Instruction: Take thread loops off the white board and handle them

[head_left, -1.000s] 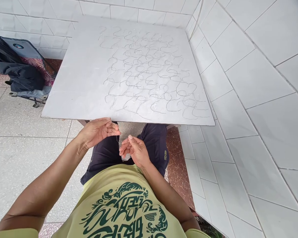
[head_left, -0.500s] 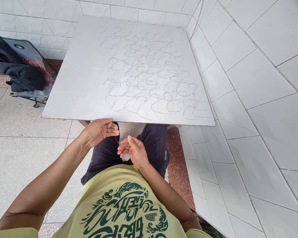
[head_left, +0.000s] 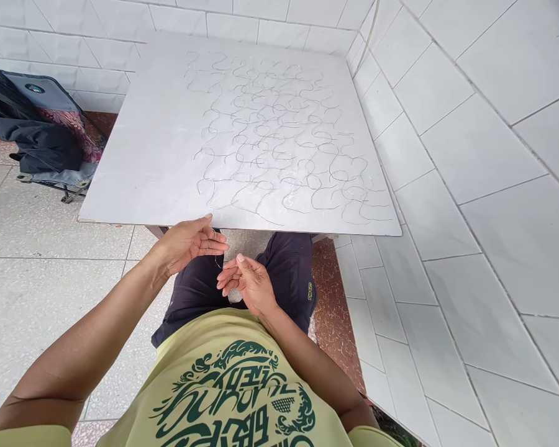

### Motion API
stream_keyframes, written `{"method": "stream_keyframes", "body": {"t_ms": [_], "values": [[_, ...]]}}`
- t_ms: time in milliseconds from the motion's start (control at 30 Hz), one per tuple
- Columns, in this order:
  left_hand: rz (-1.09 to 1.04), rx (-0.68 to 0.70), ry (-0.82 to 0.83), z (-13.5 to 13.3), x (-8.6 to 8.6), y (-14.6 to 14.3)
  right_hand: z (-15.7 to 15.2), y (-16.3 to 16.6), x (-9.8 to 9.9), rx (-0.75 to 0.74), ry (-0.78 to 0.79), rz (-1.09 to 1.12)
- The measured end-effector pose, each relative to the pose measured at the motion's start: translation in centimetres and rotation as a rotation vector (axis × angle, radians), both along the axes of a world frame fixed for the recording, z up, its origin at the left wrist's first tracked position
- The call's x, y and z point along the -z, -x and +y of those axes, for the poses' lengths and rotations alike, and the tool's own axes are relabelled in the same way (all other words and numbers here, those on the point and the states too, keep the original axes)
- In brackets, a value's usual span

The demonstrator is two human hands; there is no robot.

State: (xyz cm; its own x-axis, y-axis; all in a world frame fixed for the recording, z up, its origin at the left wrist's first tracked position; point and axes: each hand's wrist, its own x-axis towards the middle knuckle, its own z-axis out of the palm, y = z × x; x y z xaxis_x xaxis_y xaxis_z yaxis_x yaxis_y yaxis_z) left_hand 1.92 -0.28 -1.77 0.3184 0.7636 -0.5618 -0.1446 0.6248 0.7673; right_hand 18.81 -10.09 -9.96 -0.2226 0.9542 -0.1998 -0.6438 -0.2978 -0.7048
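Observation:
A thin curved wire (head_left: 217, 262) runs between my two hands, just below the table's front edge. My left hand (head_left: 186, 247) holds its upper part, which loops by the fingers; the thumb is lifted near the board's edge and the fingers point right. My right hand (head_left: 251, 282), lower and closer to my body, has thumb and fingers bent together at the wire's lower end; the exact grip is hard to see. Many similar wavy wire pieces (head_left: 261, 130) lie spread over the white board (head_left: 135, 155) in front of me.
White tiled walls (head_left: 447, 205) close in behind and to the right of the board. A folding chair (head_left: 56, 105) with dark cloth (head_left: 46, 139) on it stands at the left. My knees (head_left: 289, 267) are under the board's front edge.
My left thumb has lifted away from the fingers, and the left fingers have shifted slightly right. My right hand has moved a little left. The wire hangs more bent between them.

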Motion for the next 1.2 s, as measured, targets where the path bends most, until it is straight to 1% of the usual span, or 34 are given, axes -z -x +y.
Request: {"method": "stream_keyframes", "body": {"t_ms": [167,267,433,567,733,900,1100,1200], "values": [[-0.032,-0.034,-0.04,-0.9,-1.0,0.4,0.3,-0.2,-0.5,0.055,-0.029,-0.007],[0.023,-0.043,-0.133,-2.4,-1.1,0.3,0.7,-0.2,-1.1,0.076,-0.031,-0.003],[0.206,-0.059,-0.374,-4.6,0.3,-0.5,1.0,0.1,-1.8,0.068,-0.028,0.005],[0.266,-0.097,-0.457,-4.7,1.1,-0.8,1.1,0.3,-1.9,0.044,-0.01,-0.021],[0.299,-0.037,-0.484,-4.6,0.9,-0.7,1.2,0.1,-2.0,0.014,0.017,-0.088],[0.306,0.023,-0.487,-4.7,0.5,-0.7,1.5,-0.5,-2.3,0.019,0.028,-0.145],[0.284,0.016,-0.478,-4.8,0.6,-0.5,1.6,-0.4,-2.3,0.022,0.014,-0.155],[0.292,-0.009,-0.465,-4.9,0.4,-0.5,1.6,-0.2,-2.2,0.032,0.024,-0.145]]}}
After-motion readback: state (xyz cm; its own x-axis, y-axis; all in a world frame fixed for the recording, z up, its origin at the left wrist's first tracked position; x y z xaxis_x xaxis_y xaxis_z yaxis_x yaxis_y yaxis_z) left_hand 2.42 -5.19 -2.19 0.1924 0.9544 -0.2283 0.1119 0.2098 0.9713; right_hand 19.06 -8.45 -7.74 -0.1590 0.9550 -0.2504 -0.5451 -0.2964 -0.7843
